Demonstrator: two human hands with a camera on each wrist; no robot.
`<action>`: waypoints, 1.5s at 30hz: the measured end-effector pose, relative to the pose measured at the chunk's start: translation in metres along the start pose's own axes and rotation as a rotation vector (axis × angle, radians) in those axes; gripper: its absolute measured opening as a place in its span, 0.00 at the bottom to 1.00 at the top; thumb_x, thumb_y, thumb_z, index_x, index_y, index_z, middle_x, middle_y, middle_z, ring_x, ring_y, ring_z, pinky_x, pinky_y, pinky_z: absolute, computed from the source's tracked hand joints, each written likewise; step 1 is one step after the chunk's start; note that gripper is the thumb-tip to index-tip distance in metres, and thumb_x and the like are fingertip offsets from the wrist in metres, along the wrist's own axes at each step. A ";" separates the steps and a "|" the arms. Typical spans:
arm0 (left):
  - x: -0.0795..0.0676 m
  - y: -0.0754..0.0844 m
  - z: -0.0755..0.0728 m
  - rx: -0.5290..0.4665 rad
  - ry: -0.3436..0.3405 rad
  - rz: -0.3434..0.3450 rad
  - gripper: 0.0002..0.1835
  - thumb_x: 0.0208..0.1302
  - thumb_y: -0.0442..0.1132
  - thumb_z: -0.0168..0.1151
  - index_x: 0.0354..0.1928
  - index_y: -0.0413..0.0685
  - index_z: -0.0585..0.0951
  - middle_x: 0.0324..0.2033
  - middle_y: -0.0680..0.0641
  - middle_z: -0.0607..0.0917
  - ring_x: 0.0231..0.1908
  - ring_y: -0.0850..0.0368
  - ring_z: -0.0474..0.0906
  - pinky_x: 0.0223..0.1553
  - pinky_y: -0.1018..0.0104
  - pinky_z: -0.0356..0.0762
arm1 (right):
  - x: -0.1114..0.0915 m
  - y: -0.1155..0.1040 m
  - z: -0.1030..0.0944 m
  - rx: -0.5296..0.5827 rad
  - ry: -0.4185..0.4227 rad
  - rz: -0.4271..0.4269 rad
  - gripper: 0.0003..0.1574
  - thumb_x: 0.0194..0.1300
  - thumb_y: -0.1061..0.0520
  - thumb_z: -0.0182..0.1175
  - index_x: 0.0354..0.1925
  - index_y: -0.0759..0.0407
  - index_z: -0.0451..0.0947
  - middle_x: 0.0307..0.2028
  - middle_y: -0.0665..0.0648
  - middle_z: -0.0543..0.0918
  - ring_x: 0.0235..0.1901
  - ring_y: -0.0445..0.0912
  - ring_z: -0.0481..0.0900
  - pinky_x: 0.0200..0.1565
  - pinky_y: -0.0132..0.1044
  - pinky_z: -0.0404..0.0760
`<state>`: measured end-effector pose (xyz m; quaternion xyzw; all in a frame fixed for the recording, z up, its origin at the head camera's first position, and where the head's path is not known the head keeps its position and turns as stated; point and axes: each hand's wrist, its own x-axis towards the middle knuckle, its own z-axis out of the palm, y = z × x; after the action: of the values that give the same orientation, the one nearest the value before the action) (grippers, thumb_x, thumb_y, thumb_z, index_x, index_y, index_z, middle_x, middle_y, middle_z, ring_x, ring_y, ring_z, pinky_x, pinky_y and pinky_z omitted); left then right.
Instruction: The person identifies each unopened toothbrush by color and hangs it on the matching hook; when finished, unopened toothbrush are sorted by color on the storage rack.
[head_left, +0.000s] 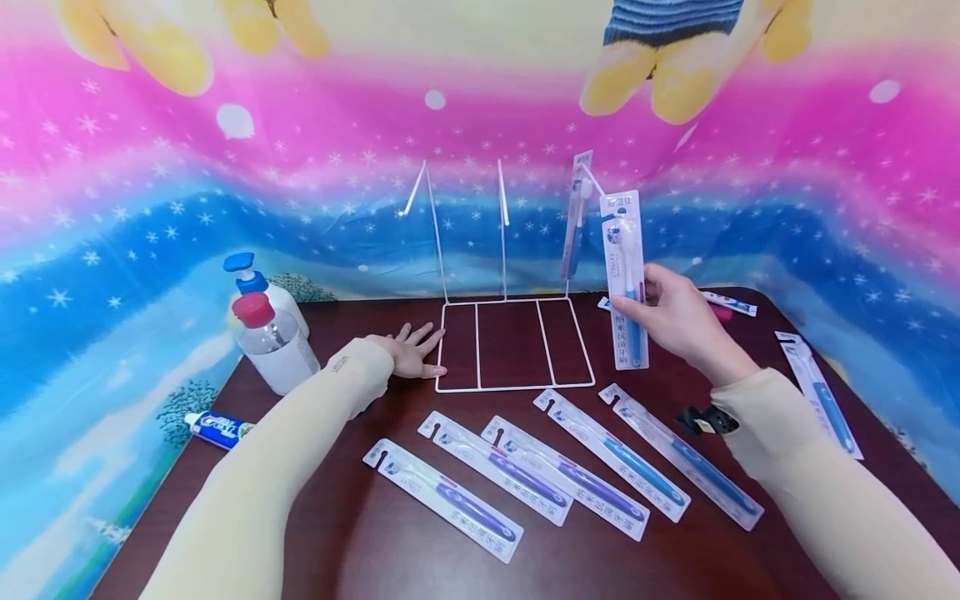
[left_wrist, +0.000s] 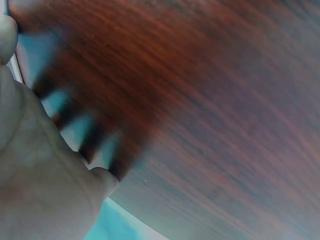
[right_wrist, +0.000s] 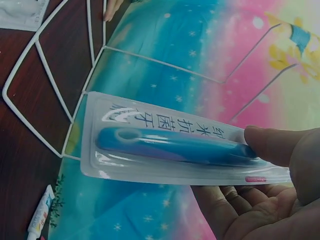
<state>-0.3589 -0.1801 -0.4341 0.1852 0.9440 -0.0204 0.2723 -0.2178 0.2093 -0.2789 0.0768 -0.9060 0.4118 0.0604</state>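
My right hand pinches a blue-handled packaged toothbrush between thumb and fingers, holding it upright near the right hook of a white wire rack. In the right wrist view, the thumb lies along the pack's edge and the handle end points away from the hand. Another packaged toothbrush hangs on that right hook; the middle and left hooks are bare. My left hand rests on the table with fingers spread, thumb and fingertips at the left side of the rack's base.
Several packaged toothbrushes lie slanted in front of the rack, and one more at the right edge. Two pump bottles and a blue toothpaste tube stand or lie at left. Another tube lies at back right. A patterned cloth hangs behind.
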 end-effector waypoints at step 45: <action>-0.003 0.002 0.000 -0.038 -0.014 -0.015 0.48 0.50 0.78 0.39 0.66 0.79 0.27 0.68 0.62 0.26 0.67 0.48 0.21 0.64 0.46 0.34 | 0.141 0.025 0.017 0.143 -0.170 0.199 0.34 0.66 0.52 0.56 0.66 0.62 0.60 0.59 0.65 0.69 0.55 0.55 0.68 0.54 0.50 0.67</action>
<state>-0.3558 -0.1790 -0.4319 0.1727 0.9436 -0.0058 0.2823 -0.3615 0.2001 -0.2835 0.0252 -0.8792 0.4714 -0.0635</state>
